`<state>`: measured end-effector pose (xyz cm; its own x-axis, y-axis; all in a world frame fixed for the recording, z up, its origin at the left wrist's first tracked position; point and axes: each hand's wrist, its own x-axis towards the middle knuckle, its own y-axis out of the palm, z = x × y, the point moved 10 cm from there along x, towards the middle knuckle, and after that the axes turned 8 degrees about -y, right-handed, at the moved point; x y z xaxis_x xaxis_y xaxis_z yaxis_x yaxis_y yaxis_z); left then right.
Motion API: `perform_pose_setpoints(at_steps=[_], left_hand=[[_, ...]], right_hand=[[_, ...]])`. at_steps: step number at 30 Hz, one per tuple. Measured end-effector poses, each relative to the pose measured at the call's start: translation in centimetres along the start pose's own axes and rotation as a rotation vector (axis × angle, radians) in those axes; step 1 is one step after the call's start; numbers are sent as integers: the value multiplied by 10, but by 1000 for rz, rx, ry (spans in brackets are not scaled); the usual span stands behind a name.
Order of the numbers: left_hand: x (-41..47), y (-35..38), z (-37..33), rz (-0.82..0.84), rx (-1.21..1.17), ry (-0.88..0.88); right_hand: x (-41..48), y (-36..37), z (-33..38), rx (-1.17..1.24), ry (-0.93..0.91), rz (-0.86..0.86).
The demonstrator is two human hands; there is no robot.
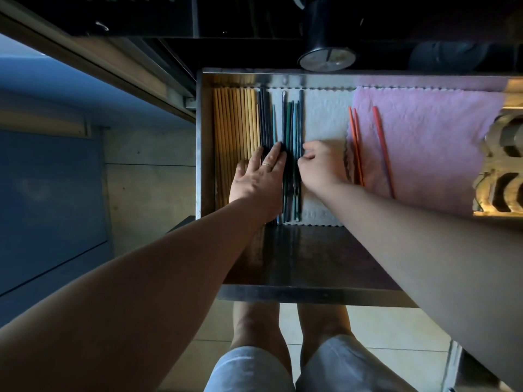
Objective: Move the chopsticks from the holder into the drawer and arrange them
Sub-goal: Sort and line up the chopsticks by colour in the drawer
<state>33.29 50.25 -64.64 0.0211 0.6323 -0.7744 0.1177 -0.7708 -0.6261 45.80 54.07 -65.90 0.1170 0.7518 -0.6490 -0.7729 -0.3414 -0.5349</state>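
Observation:
The metal drawer stands pulled out below me. Along its left side lies a row of wooden chopsticks, then dark blue chopsticks and a bunch of teal and blue ones on a white cloth. My left hand lies flat with straight fingers pressing on the dark chopsticks. My right hand pinches the right edge of the teal bunch with curled fingers. Three orange-red chopsticks lie on a pink cloth. The black holder stands on the dark counter behind the drawer.
A patterned metal rack fills the drawer's right end. A cabinet front and sliding rail run along the left. My legs and the tiled floor show beneath the drawer's front edge.

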Motion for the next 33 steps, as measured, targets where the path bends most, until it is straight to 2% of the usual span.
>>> perform_pose_setpoints(at_steps=[7,15,22,28,33], left_hand=[[0,3,-2,-58,95,114],[-2,6,10,-21,29,90],[0,5,12,17,-17,93],[-1,1,10,25,-64,84],[0,1,13,41,-62,81]], right_hand=[[3,0,7,-51,-49,-15],[4,-9,31,-198,-230,-100],[12,-12,40,-343,-213,-191],[19,-4,46,-529,-241,-183],[24,5,36,-551,-125,-179]])
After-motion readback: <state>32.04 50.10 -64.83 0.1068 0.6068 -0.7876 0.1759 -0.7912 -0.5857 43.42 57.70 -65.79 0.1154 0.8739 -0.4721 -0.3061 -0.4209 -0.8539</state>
